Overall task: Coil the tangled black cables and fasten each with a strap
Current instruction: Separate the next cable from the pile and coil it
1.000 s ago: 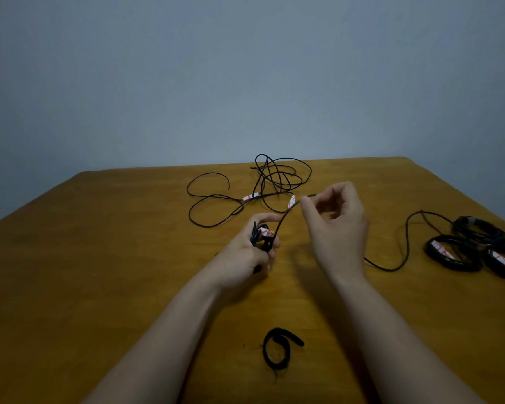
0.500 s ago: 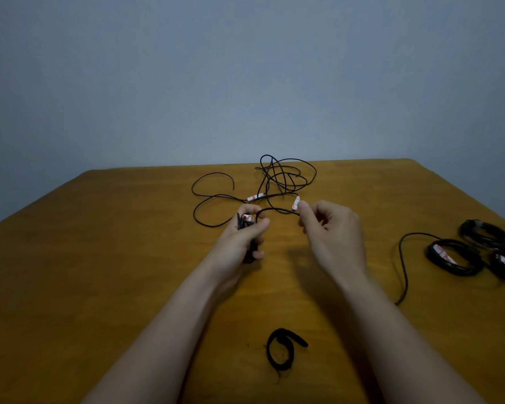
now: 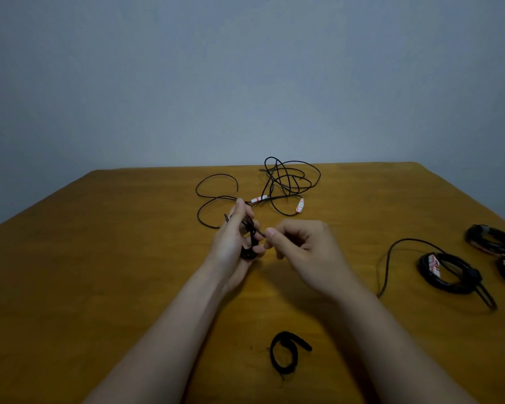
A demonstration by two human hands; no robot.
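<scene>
Cable coils [image 3: 446, 272] lie finished on the right; left grip [image 3: 231, 246] holds a half-wound coil [image 3: 250, 252], right grip [image 3: 301, 252] pinches its strand [image 3: 261, 234]; far tangle [image 3: 289, 182] and near strap [image 3: 286, 355] wait.

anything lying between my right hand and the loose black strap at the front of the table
Nothing visible does. The strap lies alone on the table between the forearms, nearer the camera than the right hand, which pinches the cable coiled in the left hand.

A bare grey-blue wall [image 3: 245, 77] fills twelve o'clock; below it a brown wooden table [image 3: 99, 272] under dim light.
</scene>
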